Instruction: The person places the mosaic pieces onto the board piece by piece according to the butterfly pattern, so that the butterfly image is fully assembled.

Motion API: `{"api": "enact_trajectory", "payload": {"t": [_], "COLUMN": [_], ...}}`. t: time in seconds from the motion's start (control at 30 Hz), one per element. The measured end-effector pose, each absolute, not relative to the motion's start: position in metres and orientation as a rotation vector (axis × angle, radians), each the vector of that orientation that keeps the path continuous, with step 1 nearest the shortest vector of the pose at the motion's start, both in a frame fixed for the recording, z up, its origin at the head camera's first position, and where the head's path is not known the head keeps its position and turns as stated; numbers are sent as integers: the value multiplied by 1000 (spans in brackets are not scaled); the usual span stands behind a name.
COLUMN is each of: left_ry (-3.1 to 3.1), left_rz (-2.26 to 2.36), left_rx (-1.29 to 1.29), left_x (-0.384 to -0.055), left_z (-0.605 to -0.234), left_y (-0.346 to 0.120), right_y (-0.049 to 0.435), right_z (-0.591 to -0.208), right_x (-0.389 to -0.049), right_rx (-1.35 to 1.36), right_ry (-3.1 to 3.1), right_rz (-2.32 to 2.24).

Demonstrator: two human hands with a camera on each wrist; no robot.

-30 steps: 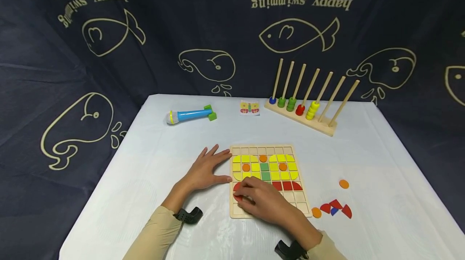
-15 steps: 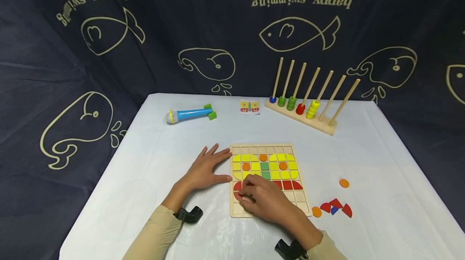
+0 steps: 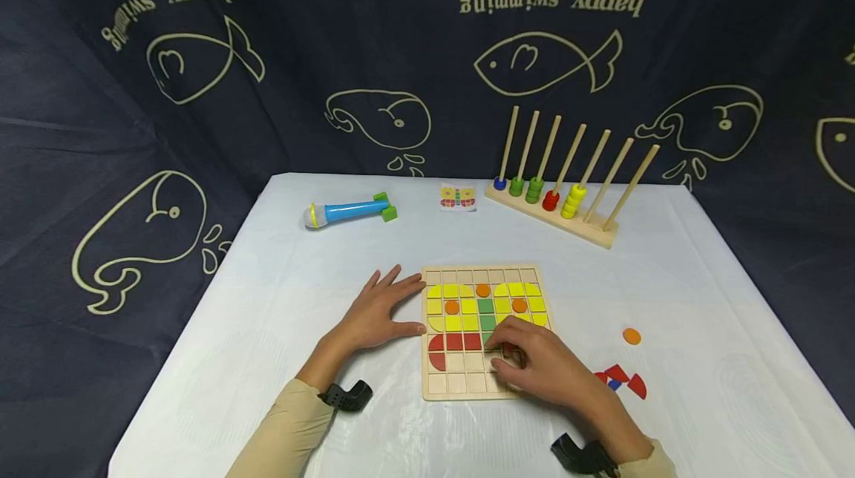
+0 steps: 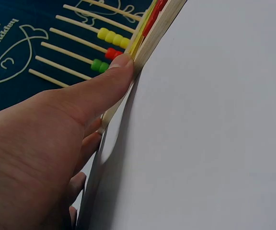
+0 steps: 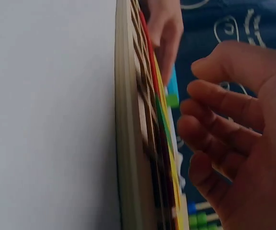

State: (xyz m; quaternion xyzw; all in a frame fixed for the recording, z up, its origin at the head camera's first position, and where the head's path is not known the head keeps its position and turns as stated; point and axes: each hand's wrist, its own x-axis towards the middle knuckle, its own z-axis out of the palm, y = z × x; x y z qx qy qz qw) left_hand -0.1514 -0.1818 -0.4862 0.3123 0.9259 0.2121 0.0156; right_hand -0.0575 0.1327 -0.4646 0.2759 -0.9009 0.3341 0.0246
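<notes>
A wooden grid board (image 3: 465,384) lies on the table, set with yellow, red, green and orange flat pieces in a butterfly-like pattern. A red quarter-circle piece (image 3: 437,361) sits in the lower left of the pattern, under a row of red pieces. At the board's left edge my left hand (image 3: 381,313) rests with straight fingers, its thumb (image 4: 114,76) touching the edge in the left wrist view. My right hand (image 3: 551,367) hovers over the board's right half, fingers loosely bent. Nothing shows between the right hand's fingers (image 5: 219,100) in the right wrist view. It hides some pieces.
Right of the board lie an orange disc (image 3: 631,336), several red pieces (image 3: 637,386) and a blue piece (image 3: 614,384). Farther back are a toy microphone (image 3: 350,211), a picture card (image 3: 457,197) and a peg rack (image 3: 554,218) with coloured beads.
My right hand has let go of the red quarter-circle piece in its cell and moved right across the board. Its arm now covers an orange disc on the table. My left hand stays put.
</notes>
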Motion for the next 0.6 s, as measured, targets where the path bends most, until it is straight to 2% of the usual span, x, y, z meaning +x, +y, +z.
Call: {"api": "enact_trajectory", "payload": {"t": [0.23,0.6], "left_ry": [2882,2894], "left_rz": [639,555], "left_rx": [991,955], "left_x": [-150,-150], "left_z": [-486,-488], "left_y": [-181,-180], "right_y": [178,234], "right_z": [-466,-466], "right_x": [-50,-38], "right_rx": [783,468], "right_ry": [-2744,-2847], "right_rz": [1191,1083]}}
